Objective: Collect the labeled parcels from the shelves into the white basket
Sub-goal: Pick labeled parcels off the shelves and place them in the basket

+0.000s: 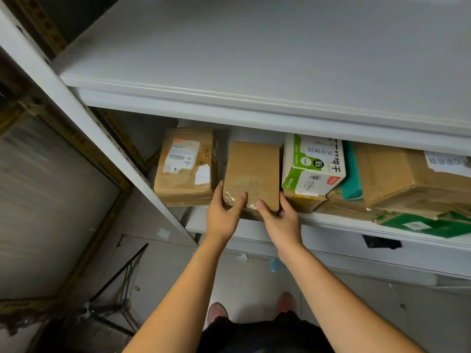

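A: Item one, the piece in hand?

B: Brown parcel (251,174), flat, with a plain kraft top, a faint striped print and clear tape at the near corners. It lies on the lower shelf (331,226), its near end at the shelf's front edge.

A: Grip?

B: Two hands. The left hand (221,215) clasps the near left corner, thumb pressed on top and fingers curled down the left side. The right hand (280,220) clasps the near right corner the same way, thumb on top and fingers round the right side.

A: Neighbours on that shelf?

B: Just left, labelled parcel (186,169): brown, with a white shipping label carrying a barcode and a small white sticker beside it. The two are close, and I cannot tell whether they touch. Just right, green and white carton (313,166), printed, resting on a brown box. Further right are a teal slab (353,174) standing on edge, then a large brown box (407,182) with a white label at its far right corner. A green flat pack (428,225) lies at the near edge below it.

A: Fixtures?

B: Upper shelf (254,59), white, overhanging the far ends of the goods. White upright (76,110) at left.

A: Floor level?

B: Two reddish shoes (216,313) near the bottom, and a black wire stand (122,289) to the left.
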